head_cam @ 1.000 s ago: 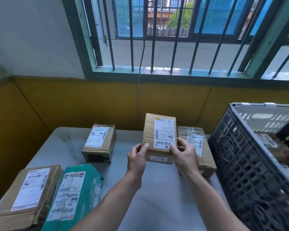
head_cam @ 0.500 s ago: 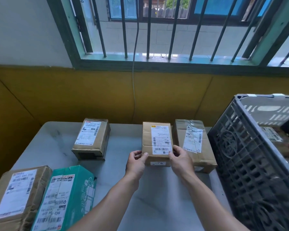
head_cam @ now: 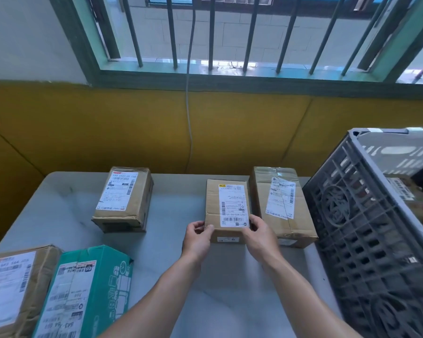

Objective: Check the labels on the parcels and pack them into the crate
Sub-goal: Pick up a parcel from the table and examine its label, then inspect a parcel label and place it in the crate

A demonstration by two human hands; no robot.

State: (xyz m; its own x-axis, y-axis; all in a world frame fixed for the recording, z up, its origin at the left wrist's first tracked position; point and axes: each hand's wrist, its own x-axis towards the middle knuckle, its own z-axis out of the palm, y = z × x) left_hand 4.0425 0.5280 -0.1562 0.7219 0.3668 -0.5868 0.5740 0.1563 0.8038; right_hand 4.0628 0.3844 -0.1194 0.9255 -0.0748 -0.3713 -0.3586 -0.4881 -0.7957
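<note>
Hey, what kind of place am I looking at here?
Probably a small parcel-sorting spot: labelled parcels on a table, a grey crate beside them, a barred window behind.

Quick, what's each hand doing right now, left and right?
Left hand: grips the near left corner of the small brown parcel.
Right hand: grips the same parcel's near right corner.

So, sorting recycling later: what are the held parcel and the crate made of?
Held parcel: brown cardboard by the look, matte, creased edges, white paper label. Crate: grey moulded plastic, probably, with a lattice wall and slight sheen.
</note>
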